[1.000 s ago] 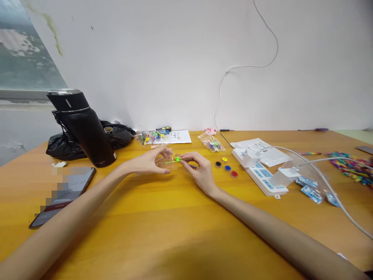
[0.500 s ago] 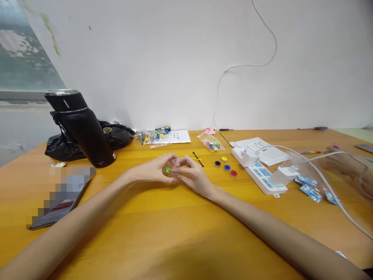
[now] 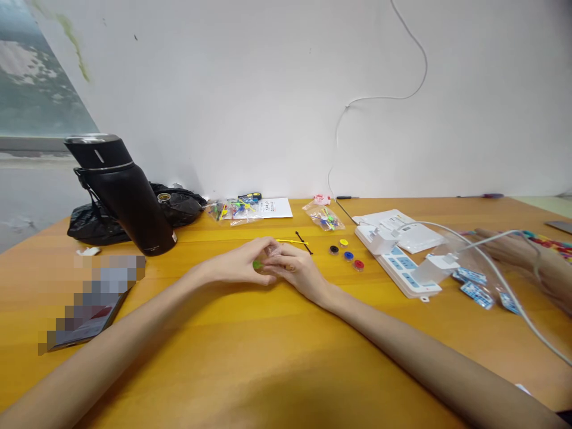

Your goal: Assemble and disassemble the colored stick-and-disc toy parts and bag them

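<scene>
My left hand is curled around a small clear plastic bag, its thumb and fingers bent toward the other hand. Inside the curl shows a bright green piece, partly covered by the fingers. My right hand pinches the same clear plastic from the right, and its fingertips meet those of the left. Just behind the hands lie a yellow plastic stick and a black plastic stick, crossing. To the right sit small discs: black, yellow, blue and red.
A black thermos stands left before a black plastic bag. Bags of coloured parts lie along the wall. At right are a white power strip with cables, blue-white packets and another person's hand.
My right fingers have moved slightly further over the clear plastic, and less of the green piece shows. The other person's hand at the right has shifted left, with a coloured strand now visible behind it.
</scene>
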Action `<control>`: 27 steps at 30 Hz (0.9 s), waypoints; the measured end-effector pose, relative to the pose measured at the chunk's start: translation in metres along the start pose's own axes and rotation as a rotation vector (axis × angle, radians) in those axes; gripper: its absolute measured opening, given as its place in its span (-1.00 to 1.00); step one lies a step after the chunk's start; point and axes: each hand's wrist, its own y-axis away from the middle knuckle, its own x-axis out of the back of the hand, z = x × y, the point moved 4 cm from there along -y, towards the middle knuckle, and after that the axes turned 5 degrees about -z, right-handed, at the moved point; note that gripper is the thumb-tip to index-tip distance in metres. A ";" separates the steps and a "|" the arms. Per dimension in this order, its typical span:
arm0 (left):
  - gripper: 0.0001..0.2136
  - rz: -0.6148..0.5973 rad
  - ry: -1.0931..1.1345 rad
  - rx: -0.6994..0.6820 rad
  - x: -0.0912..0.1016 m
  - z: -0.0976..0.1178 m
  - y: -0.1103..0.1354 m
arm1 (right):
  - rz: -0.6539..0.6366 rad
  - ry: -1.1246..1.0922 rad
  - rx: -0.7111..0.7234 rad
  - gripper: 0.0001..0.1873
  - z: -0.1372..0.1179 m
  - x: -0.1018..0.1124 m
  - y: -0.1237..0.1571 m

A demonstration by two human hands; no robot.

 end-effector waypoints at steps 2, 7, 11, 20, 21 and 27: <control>-0.55 -0.005 -0.004 0.021 0.000 -0.001 0.000 | -0.052 -0.052 0.003 -0.78 -0.001 -0.002 -0.003; -0.49 -0.024 0.012 0.053 0.002 -0.007 0.001 | -0.119 -0.084 0.039 -0.67 -0.005 -0.003 -0.007; -0.51 -0.005 -0.014 0.036 0.008 -0.015 0.002 | -0.069 -0.065 0.034 -0.68 -0.011 0.002 -0.007; -0.47 0.090 -0.304 0.119 0.037 -0.037 0.011 | 0.276 -0.019 -0.263 -0.81 0.007 0.019 -0.008; -0.47 0.087 -0.340 0.129 0.040 -0.039 0.012 | 0.293 -0.015 -0.286 -0.81 0.010 0.020 -0.008; -0.40 0.045 -0.481 0.171 0.054 -0.059 0.019 | 0.165 0.330 -0.280 -0.81 0.007 0.025 -0.003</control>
